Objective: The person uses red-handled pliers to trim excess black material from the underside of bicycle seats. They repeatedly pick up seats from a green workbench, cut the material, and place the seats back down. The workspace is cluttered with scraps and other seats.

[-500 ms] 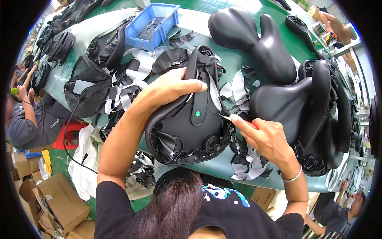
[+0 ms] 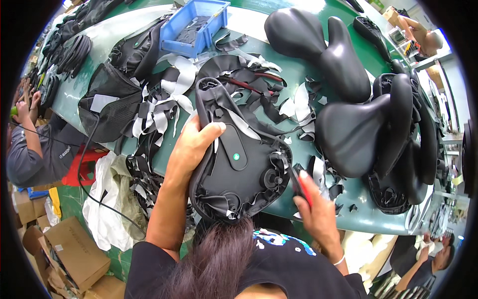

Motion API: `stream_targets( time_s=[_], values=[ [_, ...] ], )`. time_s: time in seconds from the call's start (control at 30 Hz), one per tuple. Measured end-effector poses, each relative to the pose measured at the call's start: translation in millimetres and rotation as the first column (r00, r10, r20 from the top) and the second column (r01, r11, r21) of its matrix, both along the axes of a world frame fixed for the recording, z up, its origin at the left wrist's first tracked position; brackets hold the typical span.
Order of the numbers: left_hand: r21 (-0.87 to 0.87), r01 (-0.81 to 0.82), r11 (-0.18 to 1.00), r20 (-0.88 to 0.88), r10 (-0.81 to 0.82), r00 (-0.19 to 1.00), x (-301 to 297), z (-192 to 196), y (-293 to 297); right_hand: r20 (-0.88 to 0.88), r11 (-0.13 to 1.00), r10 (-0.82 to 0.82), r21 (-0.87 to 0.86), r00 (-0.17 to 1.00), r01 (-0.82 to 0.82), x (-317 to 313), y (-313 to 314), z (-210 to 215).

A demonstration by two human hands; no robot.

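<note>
An upturned black bicycle saddle (image 2: 239,164) lies at the near edge of the green table (image 2: 294,79), its nose pointing away from me and loose cover edges ruffled round its rim. My left hand (image 2: 191,147) grips its left side, thumb on the underside plate. My right hand (image 2: 316,214) is closed on a small red-handled tool (image 2: 301,184) held against the saddle's right rear edge. My hair hides the saddle's nearest edge.
Black and white offcuts (image 2: 164,109) litter the table. Finished black saddles (image 2: 318,47) lie at the back and several are stacked at right (image 2: 368,129). A blue bin (image 2: 194,22) stands far back. Another person (image 2: 30,144) sits at left by a red stool (image 2: 84,164); cardboard boxes (image 2: 69,249) are on the floor.
The saddle has been turned so its nose points away. My left hand shifted from on top to its left side. My right hand dropped to the rear right edge.
</note>
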State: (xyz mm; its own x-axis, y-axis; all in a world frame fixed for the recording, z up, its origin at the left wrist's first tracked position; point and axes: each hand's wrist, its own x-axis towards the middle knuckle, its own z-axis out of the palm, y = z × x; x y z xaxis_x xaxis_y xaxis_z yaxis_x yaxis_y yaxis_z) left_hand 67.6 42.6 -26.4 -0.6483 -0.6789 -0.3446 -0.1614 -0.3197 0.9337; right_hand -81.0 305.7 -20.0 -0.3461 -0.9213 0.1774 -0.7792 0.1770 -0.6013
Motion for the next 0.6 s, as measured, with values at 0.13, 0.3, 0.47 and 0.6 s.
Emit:
stream_targets(
  time_s=[0.13, 0.3, 0.47, 0.6],
  values=[
    [0.102, -0.091, 0.991, -0.019, 0.093, 0.995, 14, 5, 14, 0.233, 0.979, -0.17, -0.074, 0.958, 0.192, -2, -50, 17],
    [-0.669, -0.136, 0.731, 0.115, 0.283, 0.952, 20, -17, 12, 0.428, 0.958, -0.16, -0.15, 0.889, 0.245, -32, -89, 12],
    [-0.886, 0.412, 0.213, 0.385, -0.156, 0.91, -38, 27, 52, 0.346, 0.994, -0.026, -0.087, 0.938, 0.059, -25, -98, 25],
    [-0.924, 0.346, 0.162, 0.3, -0.256, 0.919, -45, 1, 51, 0.272, 0.992, 0.084, -0.109, 0.958, -0.056, -35, -70, 31]
  ],
)
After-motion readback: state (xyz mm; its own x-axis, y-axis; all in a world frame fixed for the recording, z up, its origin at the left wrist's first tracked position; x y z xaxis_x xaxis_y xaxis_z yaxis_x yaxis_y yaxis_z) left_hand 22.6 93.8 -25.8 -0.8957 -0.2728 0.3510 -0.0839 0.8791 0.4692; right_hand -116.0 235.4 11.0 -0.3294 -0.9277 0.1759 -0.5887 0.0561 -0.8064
